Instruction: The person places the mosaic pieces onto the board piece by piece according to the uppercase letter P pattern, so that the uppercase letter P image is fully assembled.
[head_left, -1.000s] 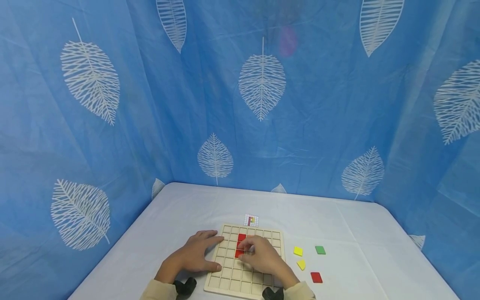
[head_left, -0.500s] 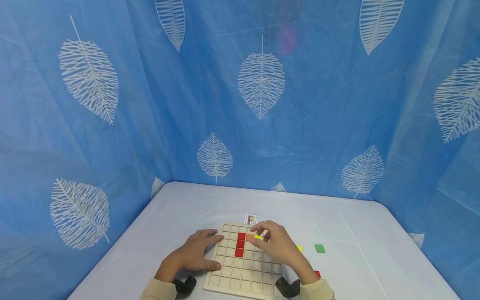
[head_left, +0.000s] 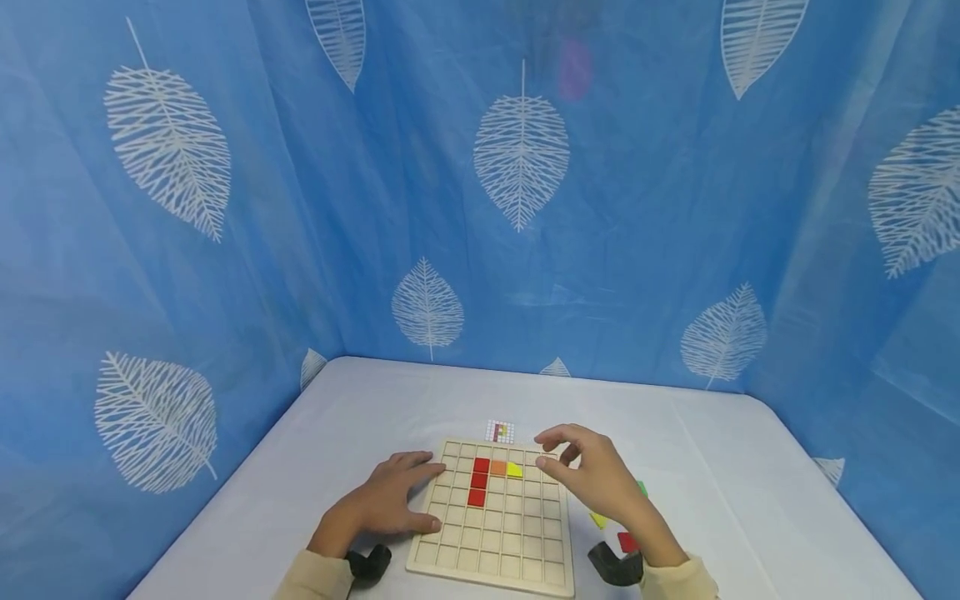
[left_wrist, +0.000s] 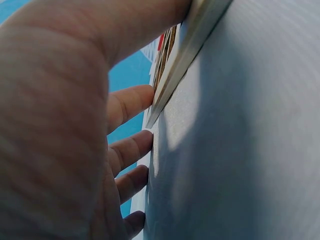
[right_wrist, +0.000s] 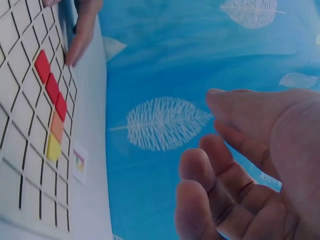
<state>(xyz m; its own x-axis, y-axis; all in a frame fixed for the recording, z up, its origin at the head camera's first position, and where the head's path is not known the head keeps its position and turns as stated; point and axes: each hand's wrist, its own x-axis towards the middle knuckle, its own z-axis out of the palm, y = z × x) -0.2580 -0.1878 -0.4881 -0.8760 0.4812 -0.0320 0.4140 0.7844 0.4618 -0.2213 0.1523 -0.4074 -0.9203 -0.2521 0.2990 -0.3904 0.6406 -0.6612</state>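
Right hand (head_left: 591,472) kinda loose, tips apart, palm only visible in right wrist cam; left hand (head_left: 386,497) spread, touching board (head_left: 511,567); its yellow piece (head_left: 513,470) left of right hand, uncovered vs last frame

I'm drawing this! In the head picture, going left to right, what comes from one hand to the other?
Left hand → three red tiles → orange tile → yellow tile → right hand.
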